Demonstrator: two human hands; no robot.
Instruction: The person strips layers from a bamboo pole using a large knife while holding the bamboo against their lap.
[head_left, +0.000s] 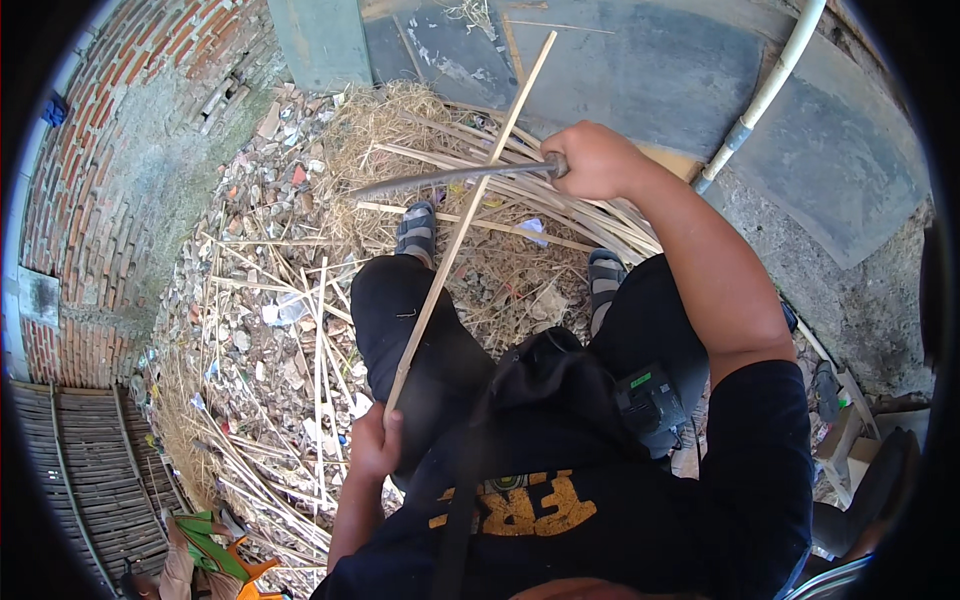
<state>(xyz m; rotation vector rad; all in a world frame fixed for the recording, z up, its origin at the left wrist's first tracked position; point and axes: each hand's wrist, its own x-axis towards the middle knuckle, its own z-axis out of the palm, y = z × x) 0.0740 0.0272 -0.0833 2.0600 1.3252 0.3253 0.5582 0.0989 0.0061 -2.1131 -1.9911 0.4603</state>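
My left hand grips the near end of a long thin bamboo strip that runs up across my left knee toward the top of the view. My right hand is closed on the handle of a long grey knife, whose blade points left and crosses the strip. I sit with both sandalled feet on a heap of straw and bamboo slivers.
Bamboo strips and rubble litter the ground on my left, by a red brick wall. A white pipe runs over grey slabs at the top right. A woven bamboo panel lies at the lower left.
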